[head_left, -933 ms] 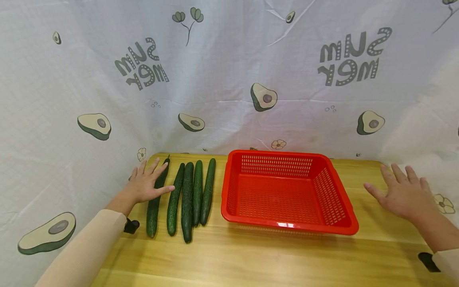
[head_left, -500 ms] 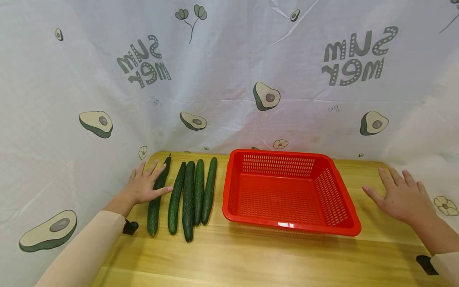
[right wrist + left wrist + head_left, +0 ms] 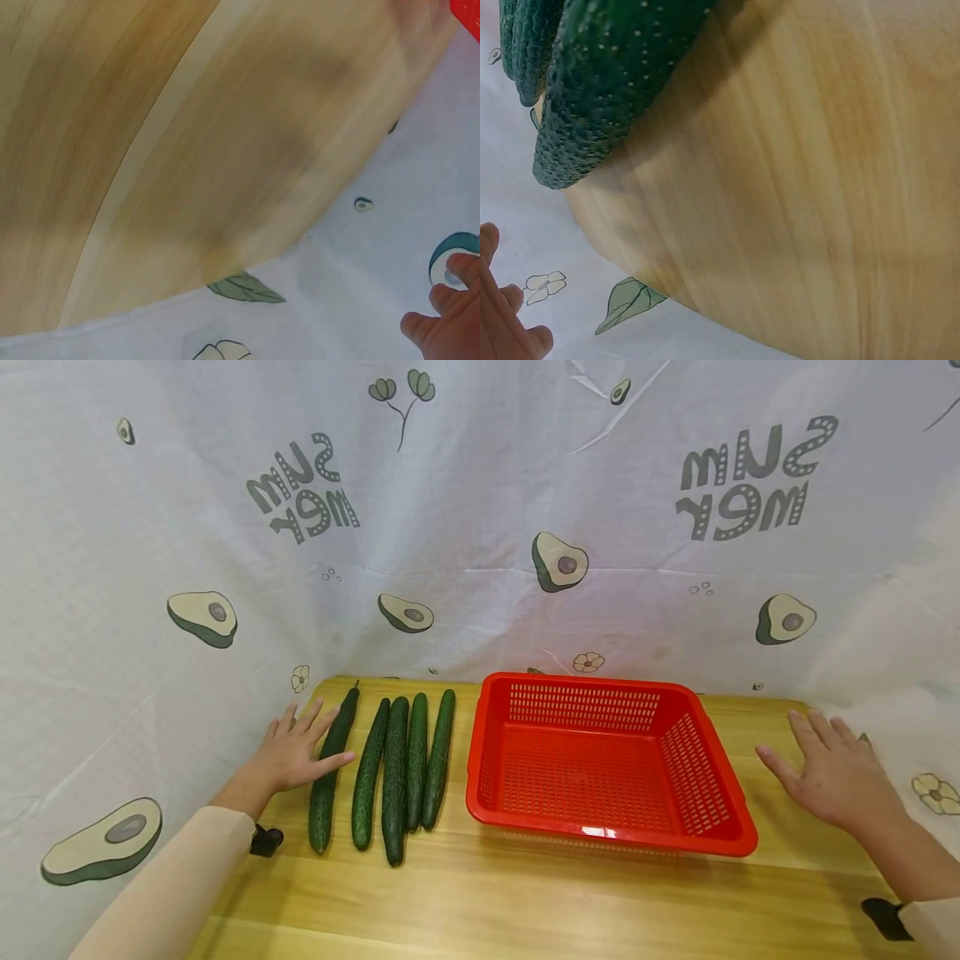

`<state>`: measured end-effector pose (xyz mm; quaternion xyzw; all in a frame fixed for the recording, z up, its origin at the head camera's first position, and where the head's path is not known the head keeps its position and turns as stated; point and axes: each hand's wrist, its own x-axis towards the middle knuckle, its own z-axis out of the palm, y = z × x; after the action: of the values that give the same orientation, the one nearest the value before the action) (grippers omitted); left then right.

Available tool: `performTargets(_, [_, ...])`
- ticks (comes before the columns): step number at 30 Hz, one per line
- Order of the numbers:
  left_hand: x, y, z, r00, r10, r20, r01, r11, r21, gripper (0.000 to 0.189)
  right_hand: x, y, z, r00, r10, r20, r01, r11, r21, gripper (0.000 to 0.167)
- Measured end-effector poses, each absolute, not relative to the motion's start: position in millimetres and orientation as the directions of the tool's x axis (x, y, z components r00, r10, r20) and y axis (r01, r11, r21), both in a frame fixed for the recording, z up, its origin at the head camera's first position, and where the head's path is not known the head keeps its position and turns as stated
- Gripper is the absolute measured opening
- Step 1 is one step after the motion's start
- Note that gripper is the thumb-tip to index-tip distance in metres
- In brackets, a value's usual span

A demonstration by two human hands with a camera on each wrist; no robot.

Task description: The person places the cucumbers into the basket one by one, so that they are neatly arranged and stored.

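Several dark green cucumbers (image 3: 395,777) lie side by side on the left of the wooden table, their lengths running away from me. My left hand (image 3: 292,756), fingers spread, hovers over the leftmost cucumber (image 3: 322,806) and hides part of it; it holds nothing. In the left wrist view a cucumber's bumpy end (image 3: 592,112) shows close up, with fingertips at the lower left. Right of the cucumbers stands a red plastic basket (image 3: 577,777) with nothing in it. Beyond the basket's right side my right hand (image 3: 843,772) is held out above the table, fingers spread, holding nothing.
A white curtain (image 3: 465,510) printed with avocados and mirrored lettering hangs behind the table and along both sides. The wooden tabletop (image 3: 510,902) runs toward me in front of the cucumbers and basket. Black wrist-worn pieces (image 3: 266,841) show near both sleeves.
My left hand has drifted slightly left and my right hand slightly left too. The head view has shifted a little. Cucumbers and basket stay where they were on the table.
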<state>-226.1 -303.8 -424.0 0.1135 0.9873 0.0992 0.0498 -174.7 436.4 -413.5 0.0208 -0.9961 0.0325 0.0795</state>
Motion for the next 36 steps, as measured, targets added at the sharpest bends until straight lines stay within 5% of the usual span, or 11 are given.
performTargets(14, [-222, -305, -431, -0.969, 0.242, -0.051, 0.229, 0.955, 0.187, 0.092, -178, 419, -408, -0.974, -0.126, 0.187, -0.163, 0.967, -0.195, 0.079])
performTargets(22, [-221, -304, -446, -0.972, 0.233, -0.015, 0.227, 0.959, 0.171, 0.088, -176, 395, -397, -0.986, -0.098, -0.138, -0.008, 0.843, -0.538, 0.08])
performTargets(36, [-219, -295, -457, -0.968, 0.143, -0.205, 0.065, 0.935, 0.348, 0.094, -176, 365, -407, -0.958, -0.106, -0.266, 0.111, 0.72, -0.686, 0.088])
